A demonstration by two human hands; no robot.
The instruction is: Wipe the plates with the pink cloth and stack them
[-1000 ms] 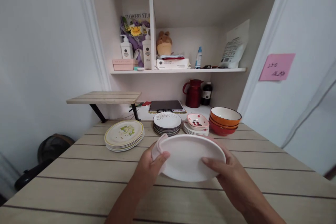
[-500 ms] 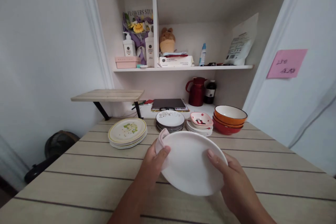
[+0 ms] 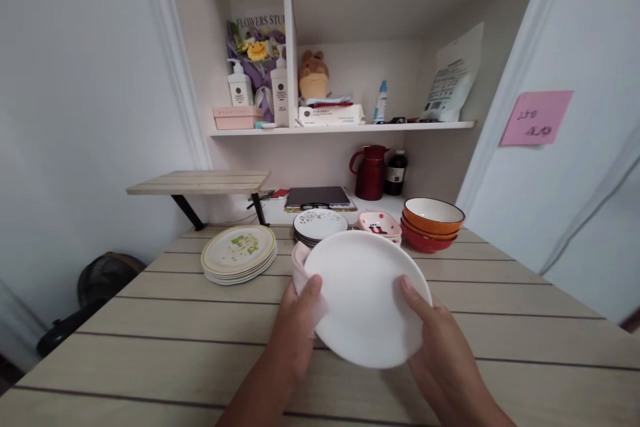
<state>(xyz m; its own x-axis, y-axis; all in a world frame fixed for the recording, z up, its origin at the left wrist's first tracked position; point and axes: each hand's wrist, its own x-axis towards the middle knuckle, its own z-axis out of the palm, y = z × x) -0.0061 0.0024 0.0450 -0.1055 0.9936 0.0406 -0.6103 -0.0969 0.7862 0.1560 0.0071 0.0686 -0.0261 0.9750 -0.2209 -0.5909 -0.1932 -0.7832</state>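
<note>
A plain white plate (image 3: pixel 367 307) is held tilted above the table, its inner face toward me. My left hand (image 3: pixel 299 320) grips its left edge through a pale pink cloth (image 3: pixel 301 265), thumb on the front of the cloth. On the right edge, my right hand (image 3: pixel 440 347) is closed with the thumb over the rim; its other fingers are hidden behind the plate. Beyond the plate stand a stack of dark-rimmed plates (image 3: pixel 320 221) and small pink-rimmed dishes (image 3: pixel 380 223), both partly covered by it.
Plates with a green leaf pattern (image 3: pixel 240 250) are stacked on the left of the slatted table (image 3: pixel 175 347). Orange and red bowls (image 3: pixel 434 217) stand at the back right. Behind are a red jug (image 3: pixel 370 173), a dark bottle (image 3: pixel 396 173) and a small raised shelf (image 3: pixel 200 181).
The white plate has risen slightly and tipped more upright, now covering more of the dishes behind. Both hands keep their hold, and the view has shifted a little.
</note>
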